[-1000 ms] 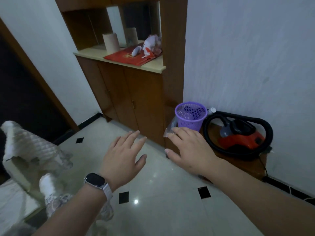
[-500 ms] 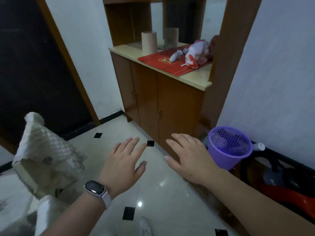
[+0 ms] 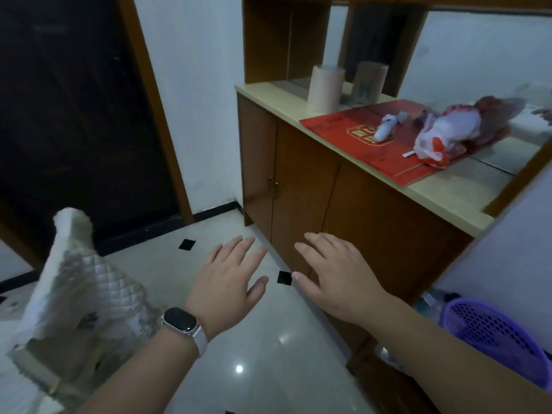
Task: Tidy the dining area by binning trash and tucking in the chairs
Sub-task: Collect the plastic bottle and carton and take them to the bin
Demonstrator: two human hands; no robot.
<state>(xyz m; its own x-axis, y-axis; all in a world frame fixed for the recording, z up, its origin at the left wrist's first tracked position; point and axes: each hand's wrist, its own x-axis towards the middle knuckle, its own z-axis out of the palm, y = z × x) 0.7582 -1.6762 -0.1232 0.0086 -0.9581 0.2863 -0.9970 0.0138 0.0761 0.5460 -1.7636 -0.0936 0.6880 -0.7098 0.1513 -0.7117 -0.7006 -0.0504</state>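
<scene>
While left hand [image 3: 230, 279] and right hand [image 3: 337, 273] hover empty before the cabinet [image 3: 298, 180], fingers straight and apart, the crumpled plastic bag [image 3: 451, 130] on the cabinet's top looks light and soft, best pinched at its bunched middle.

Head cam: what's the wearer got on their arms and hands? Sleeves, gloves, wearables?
No gloves, and no sleeves in view on either forearm. The left hand has a smartwatch at the wrist: dark rounded-rectangular screen, pale metallic case, white band. The right hand and its wrist carry nothing. No rings visible on either hand.
</scene>
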